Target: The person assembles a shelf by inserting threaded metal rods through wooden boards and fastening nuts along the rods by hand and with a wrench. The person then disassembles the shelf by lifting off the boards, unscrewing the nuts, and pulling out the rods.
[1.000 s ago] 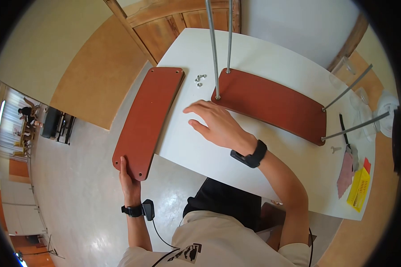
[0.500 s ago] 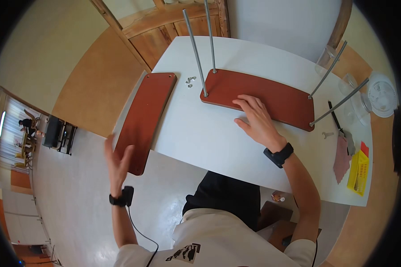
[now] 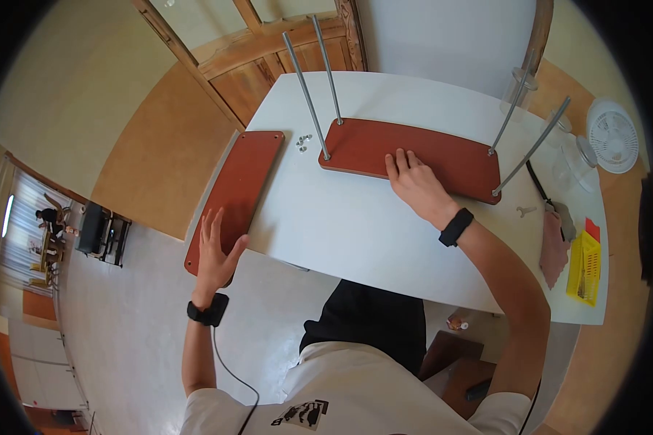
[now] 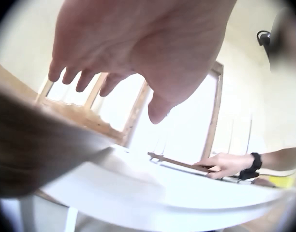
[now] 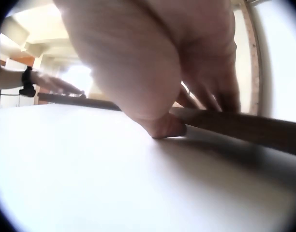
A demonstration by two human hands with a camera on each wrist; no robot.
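Note:
A red-brown board with metal rods (image 3: 457, 156) rising from its corners lies on the white table. My right hand (image 3: 421, 190) grips this board's near long edge, fingers over the top face. In the right wrist view the thumb (image 5: 167, 126) is at the underside of the board's edge (image 5: 244, 126). A second red-brown board (image 3: 243, 174), with holes at its corners and no rods, lies along the table's left side, its near end sticking out past the edge. Over that near end is my left hand (image 3: 214, 257), fingers spread and holding nothing.
Several small metal nuts (image 3: 302, 143) lie between the boards. On the right are a small wrench (image 3: 526, 212), a pink cloth (image 3: 553, 250), a yellow basket (image 3: 584, 272), clear jars (image 3: 577, 163) and a white fan (image 3: 612, 136). Tall rods (image 3: 308, 98) stand at the board's left end.
My left hand has let go of the left board's near end and now spreads over it. My right hand has moved right from between the boards and taken hold of the board with rods.

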